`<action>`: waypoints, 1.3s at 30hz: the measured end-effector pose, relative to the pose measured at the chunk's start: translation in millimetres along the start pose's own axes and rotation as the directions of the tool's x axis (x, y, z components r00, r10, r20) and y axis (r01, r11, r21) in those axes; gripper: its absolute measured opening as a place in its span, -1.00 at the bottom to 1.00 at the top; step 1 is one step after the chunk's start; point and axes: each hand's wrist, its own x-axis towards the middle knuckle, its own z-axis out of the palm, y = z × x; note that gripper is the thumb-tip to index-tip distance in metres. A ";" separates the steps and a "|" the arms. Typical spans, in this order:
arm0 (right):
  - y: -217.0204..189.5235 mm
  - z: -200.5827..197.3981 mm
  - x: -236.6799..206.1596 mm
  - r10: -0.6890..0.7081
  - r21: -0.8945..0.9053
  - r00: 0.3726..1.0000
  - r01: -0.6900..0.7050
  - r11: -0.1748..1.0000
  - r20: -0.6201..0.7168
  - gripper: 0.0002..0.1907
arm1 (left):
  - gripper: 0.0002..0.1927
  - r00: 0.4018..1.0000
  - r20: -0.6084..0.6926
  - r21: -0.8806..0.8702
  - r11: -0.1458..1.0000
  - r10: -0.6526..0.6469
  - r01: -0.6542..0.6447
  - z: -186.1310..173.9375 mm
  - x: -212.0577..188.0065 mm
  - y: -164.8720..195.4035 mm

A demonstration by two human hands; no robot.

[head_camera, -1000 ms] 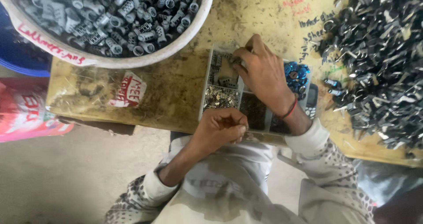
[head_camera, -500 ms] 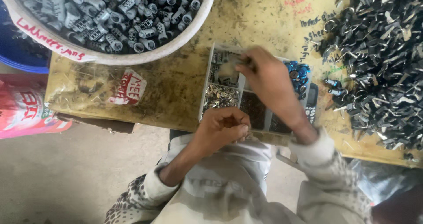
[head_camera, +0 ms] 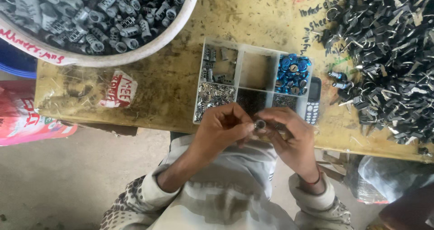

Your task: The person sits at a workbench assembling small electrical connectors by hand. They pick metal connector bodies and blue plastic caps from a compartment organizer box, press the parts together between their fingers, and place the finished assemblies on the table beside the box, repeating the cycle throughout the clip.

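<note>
Landmark: clear plastic compartment tray on the worn yellow-brown worktable. All positions referenced to it.

Far left of tray, at the table's top corner: large white basin filled with grey cylindrical metal parts. A blue tub rim shows under the basin's left edge. Below that, off the table, a red and pink printed bag lies on the concrete floor.

Tray contents: upper left cell holds a few grey metal pieces; lower left cell holds small silvery bits; upper middle cell looks bare; upper right cell holds shiny blue round caps; lower cells hold fine dark bits.

Just below the tray's near edge: left hand, fingers curled, thumb and fingertips pinching a small round metal cylinder. Right hand meets it from the other side, fingers also closed on the same cylinder. Both hands touch it; cylinder sits between them, over the table edge.

Touching the tray's right side: dark keypad phone, partly tucked under the tray.

Right of tray: two small blue-tipped cylinders, then a large heap of dark metal clips and bent parts.
</note>
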 end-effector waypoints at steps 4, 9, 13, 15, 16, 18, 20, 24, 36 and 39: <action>-13.3 -5.7 1.9 -0.184 -0.237 0.983 0.179 0.955 0.001 -0.57 | -0.92 0.994 -0.112 0.175 0.984 -0.002 0.021 7.0 -2.8 -0.1; -21.0 -16.0 1.8 -0.322 -0.347 0.947 0.310 0.885 0.024 -0.53 | -0.92 0.990 -0.140 0.203 0.979 0.033 -0.003 13.7 -3.3 0.5; -24.6 -19.1 2.2 -0.328 -0.345 0.943 0.327 0.880 0.056 -0.56 | -0.95 0.974 -0.147 0.339 0.934 0.172 -0.114 20.2 -3.8 1.7; -28.7 -13.1 1.4 -0.297 -0.397 0.952 0.299 0.867 0.068 -0.59 | -0.93 0.932 -0.092 0.505 0.823 0.352 -0.261 25.4 -4.5 -0.6; -31.0 -7.4 1.1 -0.267 -0.411 0.964 0.245 0.878 0.002 -0.60 | -0.88 0.883 -0.017 0.593 0.716 0.469 -0.369 27.5 -5.0 -2.3; -36.3 1.0 1.2 -0.197 -0.432 0.972 0.122 0.894 -0.132 -0.61 | -0.83 0.859 0.018 0.570 0.701 0.511 -0.429 28.6 -4.9 -7.1; -38.7 -1.8 6.1 -0.023 -0.169 1.000 0.020 0.985 -0.017 -0.60 | -0.81 0.926 -0.066 0.358 0.875 0.371 -0.325 24.7 -3.0 -13.0; -24.0 -40.1 33.9 0.053 -0.281 0.997 -0.036 0.959 0.052 -0.82 | -0.79 0.888 0.073 0.436 0.786 0.455 -0.439 5.2 0.5 -21.6; 59.0 -54.0 52.3 0.285 0.349 0.948 -0.221 0.911 -0.142 -0.86 | -0.80 0.857 0.319 0.423 0.749 0.404 -0.510 -9.6 8.5 -21.8; 36.5 -51.2 32.5 0.340 0.593 0.940 -0.257 0.763 -0.030 -0.80 | -0.84 0.840 0.335 0.487 0.685 0.427 -0.543 -9.2 12.2 -24.4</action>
